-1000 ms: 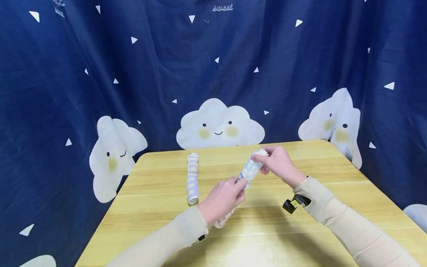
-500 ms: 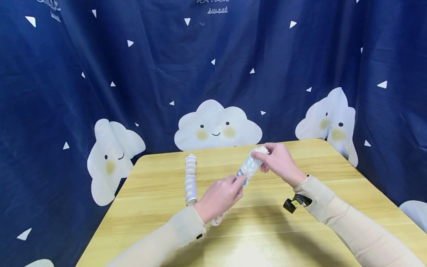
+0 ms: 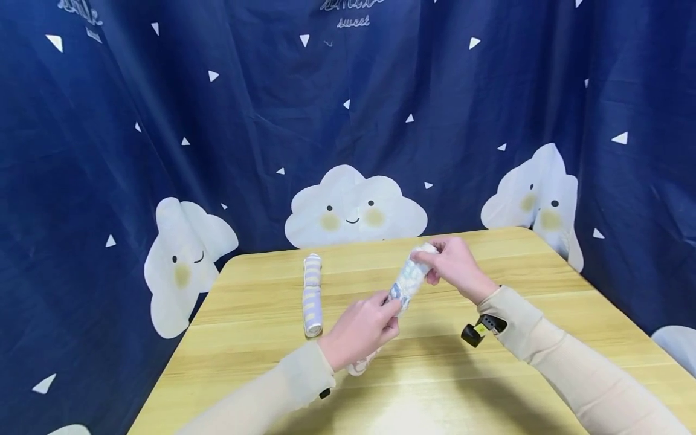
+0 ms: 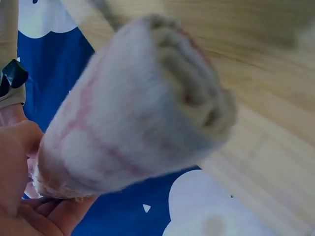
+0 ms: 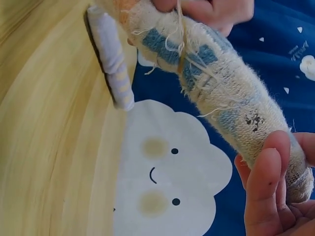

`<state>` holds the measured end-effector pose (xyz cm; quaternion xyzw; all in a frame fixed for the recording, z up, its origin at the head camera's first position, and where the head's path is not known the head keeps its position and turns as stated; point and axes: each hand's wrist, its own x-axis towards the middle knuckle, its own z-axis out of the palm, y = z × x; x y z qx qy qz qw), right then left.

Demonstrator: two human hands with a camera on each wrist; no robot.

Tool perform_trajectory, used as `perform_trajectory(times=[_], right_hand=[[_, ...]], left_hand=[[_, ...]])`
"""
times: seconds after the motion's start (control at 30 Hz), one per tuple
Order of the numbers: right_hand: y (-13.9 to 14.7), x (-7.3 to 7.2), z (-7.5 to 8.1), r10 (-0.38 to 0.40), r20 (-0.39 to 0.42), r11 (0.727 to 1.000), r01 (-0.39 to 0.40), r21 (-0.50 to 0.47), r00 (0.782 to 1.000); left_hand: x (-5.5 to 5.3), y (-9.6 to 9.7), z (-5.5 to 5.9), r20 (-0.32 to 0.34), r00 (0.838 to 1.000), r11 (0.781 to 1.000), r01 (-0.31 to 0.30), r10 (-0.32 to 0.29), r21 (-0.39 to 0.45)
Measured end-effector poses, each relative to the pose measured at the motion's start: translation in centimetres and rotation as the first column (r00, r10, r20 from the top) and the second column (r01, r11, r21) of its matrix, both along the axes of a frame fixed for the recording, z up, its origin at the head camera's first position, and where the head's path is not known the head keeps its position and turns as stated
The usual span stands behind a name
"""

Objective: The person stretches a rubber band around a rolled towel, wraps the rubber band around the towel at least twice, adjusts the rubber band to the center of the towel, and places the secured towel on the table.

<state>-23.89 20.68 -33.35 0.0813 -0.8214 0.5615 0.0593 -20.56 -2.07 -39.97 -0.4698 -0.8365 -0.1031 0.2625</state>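
Both hands hold a rolled towel (image 3: 409,279), tilted above the table. My left hand (image 3: 361,331) pinches it around its middle, where the right wrist view shows a thin tan band (image 5: 182,51) and loose threads. The fingers and thumb of my right hand (image 3: 454,269) grip its far end. Blue patches mark the upper half. The lower half, white with pink lines (image 4: 110,118), sticks out below my left hand and ends in a coiled edge. Left of my hands, a purple and yellow striped towel roll (image 3: 312,308), narrowed at its middle, lies on the table.
The light wooden table (image 3: 244,362) has rounded far corners. Behind it and along both sides hangs a dark blue curtain (image 3: 261,115) with white clouds and small triangles. A black wrist camera (image 3: 472,335) juts out from my right wrist.
My head view has tilted slightly. Both hands keep their grip on the rolled towel, which has turned a little, so its blue pattern shows differently by the left fingers.
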Motion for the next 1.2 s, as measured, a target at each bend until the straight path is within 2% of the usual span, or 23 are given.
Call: perform_trajectory(times=[0.13, 0.2, 0.27, 0.3, 0.33, 0.37, 0.43, 0.5, 0.6, 0.63, 0.7, 0.77, 0.8, 0.83, 0.87, 0.9, 0.97, 1.07, 1.13, 1.2], right_hand=[[0.4, -0.3, -0.2, 0.001, 0.032, 0.999, 0.0, -0.053, 0.999], [0.5, -0.4, -0.2, 0.009, 0.036, 0.998, -0.006, -0.068, 0.999], [0.6, -0.4, -0.1, 0.021, 0.036, 0.997, -0.018, -0.076, 0.999], [0.6, -0.4, -0.2, 0.03, 0.033, 0.997, -0.028, -0.066, 0.999], [0.7, -0.4, -0.2, 0.042, 0.031, 0.998, -0.041, -0.051, 0.999], [0.7, -0.3, -0.2, 0.055, 0.029, 0.998, -0.054, -0.034, 0.998], [0.8, -0.2, -0.3, 0.079, 0.027, 0.997, -0.079, -0.015, 0.996], [0.9, 0.0, -0.4, 0.113, 0.025, 0.993, -0.113, -0.015, 0.993], [1.0, 0.2, -0.5, 0.198, 0.01, 0.976, -0.196, -0.098, 0.98], [1.1, 0.3, -0.5, 0.237, 0.006, 0.962, -0.233, -0.145, 0.972], [1.3, 0.5, -0.6, 0.329, -0.014, 0.915, -0.323, -0.243, 0.944], [1.5, 0.5, -0.6, 0.399, -0.031, 0.864, -0.387, -0.321, 0.917], [1.6, 0.6, -0.6, 0.419, -0.039, 0.846, -0.406, -0.345, 0.907], [1.7, 0.6, -0.7, 0.425, -0.048, 0.84, -0.413, -0.352, 0.904], [1.7, 0.6, -0.7, 0.418, -0.056, 0.844, -0.411, -0.344, 0.907], [1.7, 0.6, -0.7, 0.401, -0.06, 0.857, -0.397, -0.328, 0.914], [1.6, 0.6, -0.6, 0.349, -0.065, 0.893, -0.353, -0.279, 0.935], [1.2, 0.6, -0.5, 0.271, -0.071, 0.936, -0.28, -0.211, 0.96], [1.0, 0.7, -0.4, 0.23, -0.075, 0.952, -0.24, -0.188, 0.97], [0.8, 0.6, -0.4, 0.199, -0.079, 0.962, -0.21, -0.175, 0.977]], left_hand=[[-0.3, -0.3, -0.1, 0.013, 0.999, 0.997, 0.035, -0.036, 0.068], [-0.4, -0.4, -0.1, 0.035, 0.999, 0.993, 0.031, -0.035, 0.11], [-0.4, -0.6, 0.1, 0.116, 0.993, 0.988, 0.001, -0.019, 0.153], [-0.3, -0.7, 0.2, 0.174, 0.985, 0.984, -0.015, -0.016, 0.175], [-0.3, -0.8, 0.2, 0.242, 0.97, 0.98, -0.031, -0.019, 0.198], [-0.2, -0.9, 0.3, 0.314, 0.949, 0.974, -0.044, -0.029, 0.223], [-0.1, -1.2, 0.4, 0.449, 0.89, 0.959, -0.06, -0.075, 0.278], [-0.1, -1.3, 0.5, 0.56, 0.816, 0.942, -0.06, -0.144, 0.331], [-0.3, -1.4, 0.5, 0.682, 0.684, 0.911, -0.064, -0.258, 0.408], [-0.3, -1.4, 0.6, 0.715, 0.634, 0.898, -0.072, -0.295, 0.435], [-0.5, -1.3, 0.6, 0.759, 0.536, 0.869, -0.09, -0.369, 0.486], [-0.6, -1.4, 0.8, 0.778, 0.475, 0.847, -0.115, -0.412, 0.519], [-0.6, -1.4, 0.8, 0.783, 0.455, 0.839, -0.127, -0.424, 0.529], [-0.6, -1.4, 0.9, 0.785, 0.446, 0.834, -0.137, -0.43, 0.535], [-0.6, -1.5, 1.0, 0.784, 0.454, 0.834, -0.143, -0.423, 0.532], [-0.6, -1.5, 1.0, 0.78, 0.478, 0.839, -0.145, -0.405, 0.524], [-0.3, -1.4, 1.2, 0.764, 0.536, 0.855, -0.14, -0.358, 0.499], [0.1, -1.2, 1.3, 0.718, 0.645, 0.882, -0.14, -0.264, 0.45], [0.4, -1.1, 1.2, 0.67, 0.708, 0.891, -0.133, -0.222, 0.434], [0.5, -0.9, 1.0, 0.572, 0.802, 0.908, -0.097, -0.172, 0.408]])
